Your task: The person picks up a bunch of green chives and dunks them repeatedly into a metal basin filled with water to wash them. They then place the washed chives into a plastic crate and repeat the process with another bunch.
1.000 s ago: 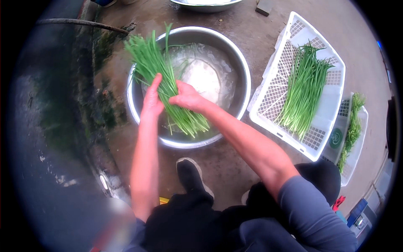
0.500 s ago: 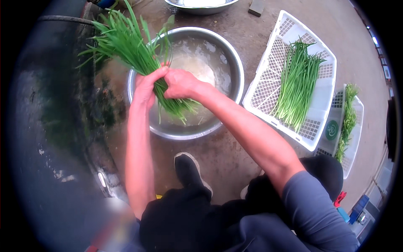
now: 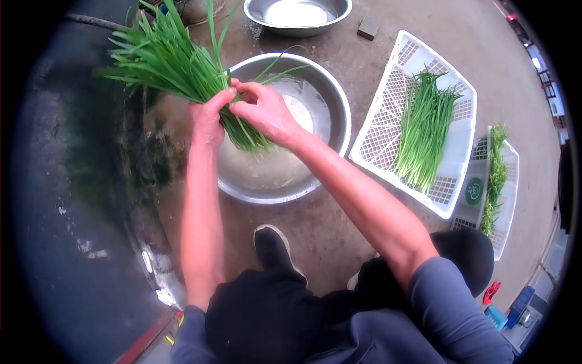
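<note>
A thick bunch of garlic chives [image 3: 176, 64] slants over the left side of a round metal basin [image 3: 347, 124]. Its green leaves fan out to the upper left, and the pale stem ends point down toward the water. My left hand [image 3: 207, 118] is closed around the lower part of the bunch. Against it, my right hand [image 3: 267, 112] has its fingers bent onto the stems, pinching some of them; the fingertips are partly hidden. A few loose blades stick out to the right above my right hand. Cloudy water lies in the basin.
On the right, a white plastic crate [image 3: 379, 127] holds more chives [image 3: 427, 130] laid lengthwise. Beside it stands another white crate [image 3: 509, 182] with leafy greens [image 3: 496, 176]. A second metal basin [image 3: 297, 27] and a small block [image 3: 368, 28] lie at the back.
My right hand has shifted slightly up along the bunch, and its fingers have moved onto the stems. Some blades now splay to the right. The whole view has shifted a little.
</note>
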The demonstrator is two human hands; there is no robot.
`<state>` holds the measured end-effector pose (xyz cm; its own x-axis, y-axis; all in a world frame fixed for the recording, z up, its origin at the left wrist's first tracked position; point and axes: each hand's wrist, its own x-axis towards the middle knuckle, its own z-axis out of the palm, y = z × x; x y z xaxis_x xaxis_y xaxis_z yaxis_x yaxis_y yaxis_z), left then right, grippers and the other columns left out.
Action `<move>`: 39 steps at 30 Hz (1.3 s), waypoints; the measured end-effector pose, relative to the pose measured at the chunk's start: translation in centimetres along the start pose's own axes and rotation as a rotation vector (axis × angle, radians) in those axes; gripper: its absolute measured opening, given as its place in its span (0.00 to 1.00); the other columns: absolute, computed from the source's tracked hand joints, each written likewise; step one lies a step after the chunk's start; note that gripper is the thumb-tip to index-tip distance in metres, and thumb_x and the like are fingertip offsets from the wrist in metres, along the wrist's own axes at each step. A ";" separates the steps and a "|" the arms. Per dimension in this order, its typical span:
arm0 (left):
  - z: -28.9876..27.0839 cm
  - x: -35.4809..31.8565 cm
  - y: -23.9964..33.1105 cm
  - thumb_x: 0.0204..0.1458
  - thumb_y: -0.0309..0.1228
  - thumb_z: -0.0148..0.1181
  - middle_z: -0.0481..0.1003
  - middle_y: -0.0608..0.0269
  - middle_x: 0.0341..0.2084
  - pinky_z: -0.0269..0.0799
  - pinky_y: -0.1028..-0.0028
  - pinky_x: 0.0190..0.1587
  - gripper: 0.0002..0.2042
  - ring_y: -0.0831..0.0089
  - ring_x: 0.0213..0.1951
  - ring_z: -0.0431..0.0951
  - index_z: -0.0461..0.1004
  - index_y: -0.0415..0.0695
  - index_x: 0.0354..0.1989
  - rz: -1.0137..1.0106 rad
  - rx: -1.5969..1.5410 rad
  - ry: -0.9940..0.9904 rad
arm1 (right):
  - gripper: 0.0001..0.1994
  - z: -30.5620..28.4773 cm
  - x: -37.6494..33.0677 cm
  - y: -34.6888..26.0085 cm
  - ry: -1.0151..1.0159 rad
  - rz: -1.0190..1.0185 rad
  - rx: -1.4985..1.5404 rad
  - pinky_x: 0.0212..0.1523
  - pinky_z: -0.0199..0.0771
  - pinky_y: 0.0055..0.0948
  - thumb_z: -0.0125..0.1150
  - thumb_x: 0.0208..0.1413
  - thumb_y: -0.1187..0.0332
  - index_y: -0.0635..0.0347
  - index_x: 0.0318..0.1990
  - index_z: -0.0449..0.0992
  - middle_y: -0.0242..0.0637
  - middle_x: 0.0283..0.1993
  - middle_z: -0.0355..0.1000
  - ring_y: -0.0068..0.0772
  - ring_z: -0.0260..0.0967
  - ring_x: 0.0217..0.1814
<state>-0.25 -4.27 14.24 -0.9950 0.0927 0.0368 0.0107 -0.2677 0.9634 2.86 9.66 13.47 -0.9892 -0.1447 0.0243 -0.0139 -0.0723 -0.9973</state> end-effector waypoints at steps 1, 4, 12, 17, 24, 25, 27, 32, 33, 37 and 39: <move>-0.2 -0.4 -0.4 0.43 0.18 0.60 0.77 0.57 0.36 0.74 0.71 0.46 0.17 0.69 0.40 0.77 0.72 0.36 0.45 -0.037 0.003 0.011 | 0.28 0.2 -0.4 -0.2 0.066 -0.026 -0.048 0.49 0.70 0.27 0.60 0.47 0.64 0.71 0.55 0.69 0.45 0.45 0.75 0.30 0.73 0.46; -0.3 -1.8 -1.7 0.42 0.18 0.60 0.76 0.59 0.38 0.73 0.71 0.45 0.17 0.70 0.40 0.77 0.72 0.37 0.45 -0.080 -0.007 -0.006 | 0.28 -0.1 -1.1 -0.4 0.136 -0.064 -0.218 0.50 0.70 0.30 0.60 0.44 0.65 0.69 0.55 0.69 0.49 0.45 0.75 0.36 0.74 0.47; 1.0 -2.9 -0.8 0.40 0.19 0.63 0.74 0.62 0.41 0.73 0.73 0.45 0.21 0.72 0.41 0.76 0.71 0.39 0.47 -0.281 0.128 -0.032 | 0.34 -0.9 -1.2 0.1 -0.011 -0.065 -0.571 0.45 0.74 0.38 0.60 0.42 0.66 0.67 0.60 0.61 0.52 0.45 0.74 0.44 0.76 0.41; 2.8 -1.4 2.9 0.39 0.20 0.64 0.77 0.60 0.39 0.75 0.73 0.43 0.24 0.71 0.39 0.78 0.71 0.38 0.49 -0.130 0.150 -0.032 | 0.35 -1.5 0.6 -1.8 0.161 -0.317 -0.464 0.44 0.75 0.36 0.60 0.43 0.71 0.67 0.62 0.57 0.51 0.47 0.72 0.39 0.77 0.40; 3.0 0.8 8.2 0.43 0.16 0.61 0.75 0.55 0.31 0.77 0.70 0.37 0.21 0.66 0.31 0.79 0.69 0.34 0.48 0.245 0.103 0.083 | 0.25 -8.1 4.2 -8.5 0.327 -0.350 -0.440 0.49 0.73 0.36 0.59 0.43 0.71 0.71 0.53 0.69 0.49 0.42 0.76 0.46 0.76 0.43; 3.0 1.0 7.1 0.43 0.16 0.62 0.75 0.56 0.32 0.76 0.69 0.39 0.21 0.67 0.33 0.78 0.69 0.36 0.48 0.259 0.105 0.117 | 0.25 -9.6 3.7 -9.7 0.287 -0.165 -0.391 0.47 0.75 0.32 0.57 0.44 0.70 0.71 0.53 0.69 0.45 0.41 0.77 0.41 0.78 0.37; 4.4 1.1 4.1 0.42 0.18 0.63 0.76 0.58 0.33 0.74 0.69 0.43 0.21 0.69 0.36 0.77 0.71 0.37 0.48 0.285 0.223 0.213 | 0.24 -14.2 3.4 -9.8 0.234 -0.179 -0.601 0.44 0.75 0.34 0.57 0.44 0.68 0.71 0.51 0.70 0.45 0.39 0.77 0.40 0.78 0.34; -1.5 -0.3 -11.6 0.37 0.29 0.63 0.77 0.55 0.35 0.68 0.69 0.48 0.20 0.65 0.38 0.76 0.73 0.37 0.43 0.248 0.587 0.286 | 0.23 -15.7 1.0 -11.5 -0.230 -0.287 -1.253 0.41 0.78 0.32 0.53 0.48 0.76 0.67 0.55 0.67 0.49 0.50 0.72 0.38 0.75 0.36; -0.9 0.3 -12.0 0.37 0.29 0.63 0.77 0.55 0.35 0.68 0.69 0.48 0.20 0.65 0.38 0.76 0.73 0.37 0.43 0.241 0.577 0.274 | 0.23 -16.5 -0.4 -11.5 -0.270 -0.271 -1.253 0.42 0.78 0.33 0.51 0.49 0.77 0.66 0.56 0.67 0.48 0.50 0.72 0.37 0.75 0.37; 2.2 4.2 -5.8 0.36 0.24 0.62 0.75 0.60 0.32 0.69 0.70 0.41 0.17 0.70 0.35 0.73 0.72 0.36 0.38 0.206 0.322 0.361 | 0.19 -18.4 -6.3 -8.6 -0.145 -0.192 -1.063 0.43 0.75 0.38 0.50 0.50 0.75 0.67 0.51 0.70 0.47 0.44 0.72 0.37 0.74 0.39; 4.5 4.7 0.9 0.35 0.18 0.63 0.74 0.63 0.34 0.69 0.72 0.39 0.18 0.72 0.34 0.73 0.73 0.36 0.40 0.275 0.292 0.372 | 0.18 -19.4 -9.8 -7.4 -0.110 -0.169 -0.982 0.42 0.75 0.38 0.51 0.50 0.75 0.67 0.51 0.70 0.47 0.44 0.72 0.39 0.73 0.37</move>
<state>-4.50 0.22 16.52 -0.9192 -0.3026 0.2522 0.2495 0.0480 0.9672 9.79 30.70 19.26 -0.9448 -0.3018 0.1274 -0.3163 0.7390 -0.5948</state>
